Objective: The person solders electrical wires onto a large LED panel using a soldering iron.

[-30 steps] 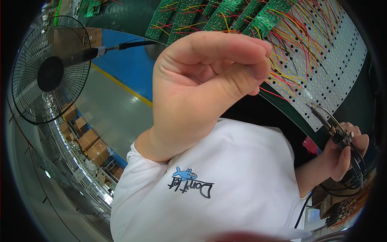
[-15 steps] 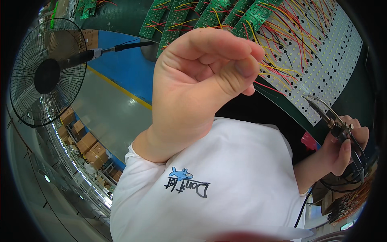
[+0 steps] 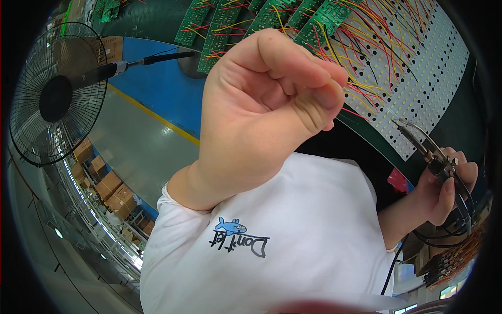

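Observation:
My left hand (image 3: 256,120) is raised in the middle of the view, thumb and fingertips pinched together at the edge of a bundle of red, yellow and black wires (image 3: 366,39). Whatever lies in the pinch is hidden; a red wire runs out close by the fingertips. At the right, my right hand (image 3: 436,201) grips a soldering iron (image 3: 418,144) with a thin curved metal tube alongside. Its tip is over the lower corner of a white panel (image 3: 444,57) dotted with rows of small pale parts and black spots. Whether the tip touches the panel I cannot tell.
Several green circuit boards (image 3: 217,42) with wires lie along the far side of the dark green table (image 3: 157,18). A black fan (image 3: 57,97) stands at the left, with cardboard boxes (image 3: 110,183) beyond. Black cable (image 3: 444,238) hangs below my right hand.
My left hand has moved slightly to the right, still pinched. The soldering iron and my right hand have barely moved. The background has shifted a little leftward.

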`<action>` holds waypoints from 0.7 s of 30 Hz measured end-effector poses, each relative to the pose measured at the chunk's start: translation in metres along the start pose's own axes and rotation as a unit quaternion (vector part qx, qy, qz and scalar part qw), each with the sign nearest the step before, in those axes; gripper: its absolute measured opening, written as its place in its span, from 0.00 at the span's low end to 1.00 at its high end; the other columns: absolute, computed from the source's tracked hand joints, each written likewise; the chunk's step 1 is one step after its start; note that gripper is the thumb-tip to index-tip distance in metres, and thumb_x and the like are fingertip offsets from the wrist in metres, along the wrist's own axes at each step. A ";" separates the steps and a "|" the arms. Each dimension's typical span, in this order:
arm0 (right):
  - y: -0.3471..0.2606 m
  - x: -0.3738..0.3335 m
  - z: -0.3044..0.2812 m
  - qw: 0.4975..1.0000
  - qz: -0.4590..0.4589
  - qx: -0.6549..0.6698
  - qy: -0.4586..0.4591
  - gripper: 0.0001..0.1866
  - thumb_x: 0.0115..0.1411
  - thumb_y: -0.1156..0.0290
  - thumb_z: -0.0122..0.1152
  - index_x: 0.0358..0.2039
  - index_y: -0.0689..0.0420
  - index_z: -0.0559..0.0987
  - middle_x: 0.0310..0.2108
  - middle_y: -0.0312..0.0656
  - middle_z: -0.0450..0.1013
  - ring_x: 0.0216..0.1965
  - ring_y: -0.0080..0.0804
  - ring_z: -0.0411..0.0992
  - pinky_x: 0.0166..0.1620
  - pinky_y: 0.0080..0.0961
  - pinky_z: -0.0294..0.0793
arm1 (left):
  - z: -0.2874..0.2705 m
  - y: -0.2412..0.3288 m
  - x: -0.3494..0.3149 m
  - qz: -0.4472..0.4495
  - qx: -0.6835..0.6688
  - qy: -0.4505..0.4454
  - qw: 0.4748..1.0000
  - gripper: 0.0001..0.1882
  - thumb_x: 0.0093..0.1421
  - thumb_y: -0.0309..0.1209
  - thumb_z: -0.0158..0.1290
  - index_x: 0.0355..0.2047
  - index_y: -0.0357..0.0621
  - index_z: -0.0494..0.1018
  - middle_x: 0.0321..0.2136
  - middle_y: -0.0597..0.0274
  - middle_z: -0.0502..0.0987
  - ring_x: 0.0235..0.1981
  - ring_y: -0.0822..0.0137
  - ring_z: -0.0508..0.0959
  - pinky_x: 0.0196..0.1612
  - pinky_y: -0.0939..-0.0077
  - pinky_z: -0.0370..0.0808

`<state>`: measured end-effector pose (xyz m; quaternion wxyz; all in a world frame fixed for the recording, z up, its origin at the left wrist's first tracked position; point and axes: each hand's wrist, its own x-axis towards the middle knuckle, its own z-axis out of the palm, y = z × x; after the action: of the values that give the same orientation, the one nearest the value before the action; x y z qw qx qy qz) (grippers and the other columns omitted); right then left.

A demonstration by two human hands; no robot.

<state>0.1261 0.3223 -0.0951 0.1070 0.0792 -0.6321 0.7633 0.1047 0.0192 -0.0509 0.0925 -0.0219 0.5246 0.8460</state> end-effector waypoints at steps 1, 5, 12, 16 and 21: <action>0.000 0.000 -0.001 1.000 0.000 -0.001 -0.001 0.12 0.51 0.70 0.56 0.27 0.58 0.62 0.20 0.41 0.60 0.19 0.24 0.58 0.25 0.21 0.56 | 0.001 0.000 0.000 0.000 0.000 0.002 1.000 0.08 0.60 0.24 0.58 0.33 0.51 0.70 0.39 0.65 0.80 0.25 0.69 0.75 0.30 0.78 0.70; 0.001 -0.001 -0.002 1.000 -0.006 0.006 -0.005 0.11 0.51 0.71 0.56 0.27 0.58 0.63 0.20 0.42 0.61 0.19 0.24 0.58 0.25 0.21 0.56 | 0.003 -0.002 0.001 0.016 0.002 0.004 1.000 0.09 0.59 0.23 0.59 0.32 0.50 0.70 0.38 0.64 0.79 0.25 0.69 0.75 0.30 0.79 0.72; -0.004 0.004 0.021 0.999 -0.007 0.004 0.048 0.11 0.50 0.71 0.56 0.26 0.59 0.62 0.20 0.41 0.61 0.19 0.24 0.57 0.24 0.20 0.56 | 0.004 -0.004 -0.005 -0.007 -0.002 0.012 1.000 0.12 0.58 0.24 0.61 0.31 0.50 0.67 0.34 0.64 0.77 0.22 0.74 0.72 0.26 0.82 0.68; -0.012 -0.003 0.024 0.990 0.031 -0.016 0.134 0.12 0.49 0.73 0.61 0.26 0.59 0.65 0.21 0.38 0.65 0.23 0.20 0.57 0.26 0.17 0.54 | 0.010 -0.007 -0.014 -0.049 -0.038 0.012 0.998 0.15 0.55 0.18 0.61 0.29 0.45 0.64 0.29 0.62 0.75 0.30 0.77 0.74 0.30 0.86 0.71; -0.010 0.004 0.006 0.995 0.005 -0.026 0.097 0.08 0.45 0.79 0.59 0.20 0.60 0.68 0.15 0.34 0.66 0.14 0.16 0.57 0.18 0.19 0.52 | 0.004 -0.011 -0.034 -0.181 0.041 -0.073 0.980 0.15 0.56 0.22 0.63 0.29 0.44 0.64 0.27 0.63 0.74 0.28 0.77 0.74 0.30 0.86 0.70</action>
<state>0.1250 0.3183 -0.0832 0.1666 -0.0011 -0.6389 0.7510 0.1402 0.0230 -0.0537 0.2832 -0.0507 0.5378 0.7925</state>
